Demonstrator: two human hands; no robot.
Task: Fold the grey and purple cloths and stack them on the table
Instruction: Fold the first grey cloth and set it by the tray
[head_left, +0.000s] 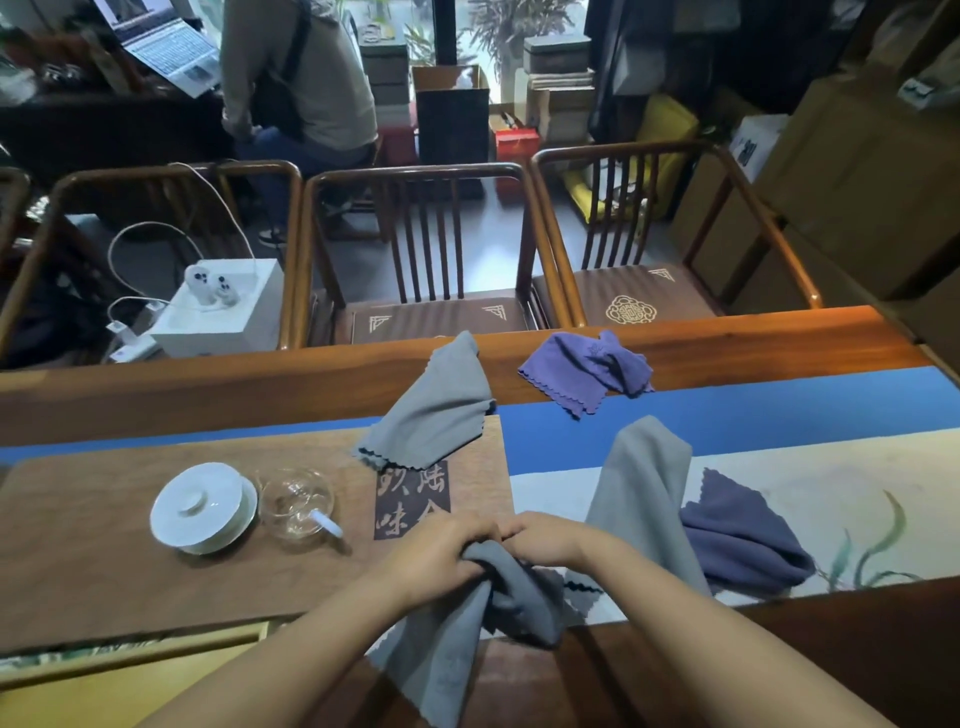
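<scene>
Both hands are at the near edge of the wooden tabletop (727, 338), knuckles almost touching. The left hand (436, 556) and the right hand (550, 540) each have their fingers curled tight in a grip on the bunched top of a crumpled grey microfibre cloth (467, 623), which hangs down from them over the near edge.

Just right of the hands, a second grey cloth (644, 499) lies in a long rumpled strip, with a dark purple scalloped-edge cloth (737, 540) beside it on its right, the two touching. Further off, a third grey cloth (436, 410) lies loosely rumpled on the far corner of a brown wooden tea tray (104, 545). A lighter purple cloth (587, 371), crumpled, sits far right of that (well apart from the others).

On the tray's left sit a white lidded porcelain cup (202, 506) and a clear glass pitcher (296, 501).
</scene>
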